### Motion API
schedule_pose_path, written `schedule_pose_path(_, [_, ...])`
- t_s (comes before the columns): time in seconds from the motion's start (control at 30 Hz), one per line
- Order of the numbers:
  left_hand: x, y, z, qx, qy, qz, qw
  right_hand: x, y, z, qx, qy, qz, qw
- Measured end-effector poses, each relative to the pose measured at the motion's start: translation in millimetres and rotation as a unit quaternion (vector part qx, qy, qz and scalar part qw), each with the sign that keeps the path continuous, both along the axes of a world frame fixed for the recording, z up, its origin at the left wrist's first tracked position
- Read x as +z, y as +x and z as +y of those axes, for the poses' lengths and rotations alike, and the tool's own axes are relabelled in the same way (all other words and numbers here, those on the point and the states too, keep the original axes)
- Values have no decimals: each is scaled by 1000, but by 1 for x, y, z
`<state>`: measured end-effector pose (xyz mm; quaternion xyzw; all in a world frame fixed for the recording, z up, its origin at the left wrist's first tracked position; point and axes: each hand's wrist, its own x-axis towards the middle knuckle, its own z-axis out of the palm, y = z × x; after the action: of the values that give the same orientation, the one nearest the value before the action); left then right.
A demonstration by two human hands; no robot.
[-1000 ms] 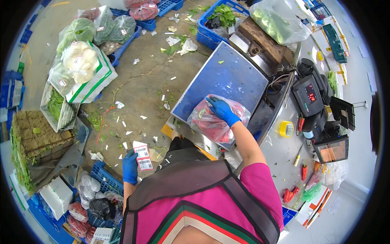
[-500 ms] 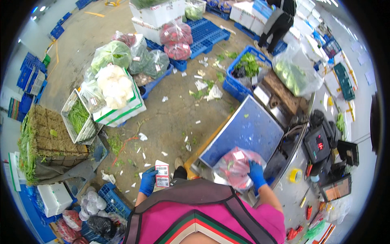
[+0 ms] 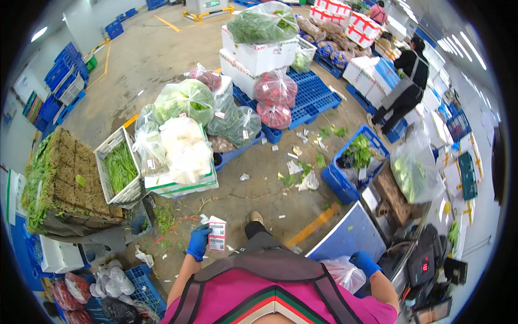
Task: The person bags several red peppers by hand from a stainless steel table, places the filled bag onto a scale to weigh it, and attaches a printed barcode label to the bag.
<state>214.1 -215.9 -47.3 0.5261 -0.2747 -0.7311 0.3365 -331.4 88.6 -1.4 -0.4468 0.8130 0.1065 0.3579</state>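
My left hand (image 3: 198, 243), in a blue glove, holds a small strip of white labels (image 3: 217, 236) out in front of my body. My right hand (image 3: 365, 263), also blue-gloved, grips the top of a clear plastic bag with reddish produce (image 3: 342, 272), which rests at the near edge of a blue scale platform (image 3: 348, 237). Part of the bag is hidden behind my shoulder.
Bagged greens and cauliflower (image 3: 186, 146) sit on white boxes ahead. A white crate of green stalks (image 3: 120, 168) and a pallet of leafy bundles (image 3: 59, 178) are at left. A blue crate of greens (image 3: 353, 162) stands right. Another person (image 3: 404, 81) bends over boxes far right. Scraps litter the floor.
My view has tilted up toward the floor ahead. My right hand has drawn the bag from the middle of the blue platform to its near edge. The left hand keeps the labels.
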Motion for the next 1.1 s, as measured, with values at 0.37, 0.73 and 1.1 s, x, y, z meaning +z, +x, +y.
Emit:
schedule_pose_path(0.37, [18,-18,-150,107,14,21,994,-38,-20,-351,102,-475,-47,873])
schedule_pose_path(0.73, [-20,-36,-349,163,16,77,983,-25,-105,-654,-460,-492,-292,680])
schedule_pose_path(1.1, [-35,-119,-487,134,25,53,989,-44,-199,-808,-532,-362,-281,712])
